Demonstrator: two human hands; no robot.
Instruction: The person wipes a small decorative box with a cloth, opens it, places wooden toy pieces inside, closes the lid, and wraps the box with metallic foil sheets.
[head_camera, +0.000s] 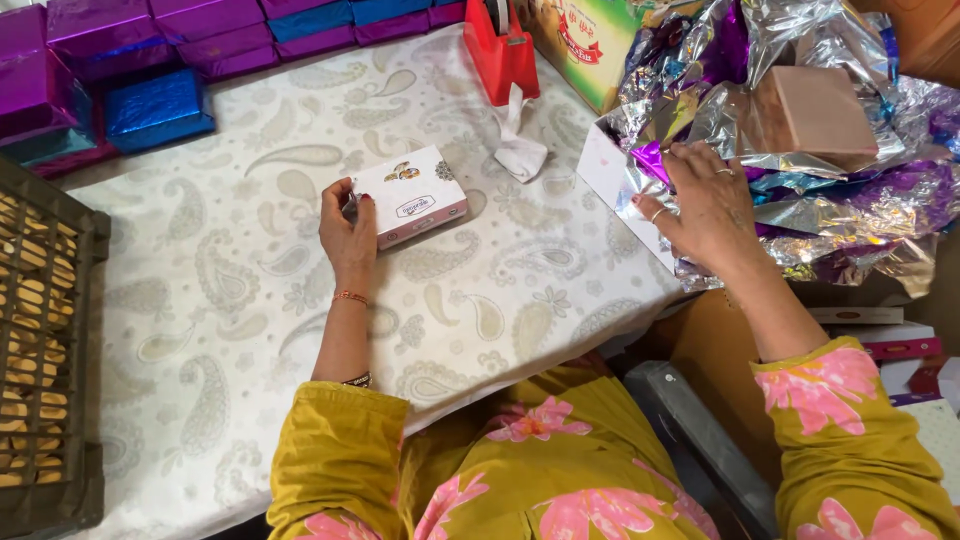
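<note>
While the box (410, 194) lies flat on the paisley cloth (250, 300), near the middle of the table, the left hand (347, 232) clasps its near left end, thumb and fingers curled round the edge. That hold looks meant to keep the white, pink-sided box steady and square. The box sits just beyond and to the right of this hand, touching it, tilted a little against the table edge.

The right hand (705, 205) is well apart from the box, off to the right, with fingers spread and pressed down on a heap of foil sheets (820, 190), silver and purple; it looks to be picking at one sheet, though whether it has pinched one I cannot tell. The foil is piled within reach at the table's right side, with a plain brown box (815, 115) resting on top of it.

A crumpled white scrap (520, 150) lies between box and foil, below a red tape dispenser (500, 50). Wrapped boxes (150, 60), purple and blue, are stacked along the far edge. A dark crate (45, 350) stands at the left.
</note>
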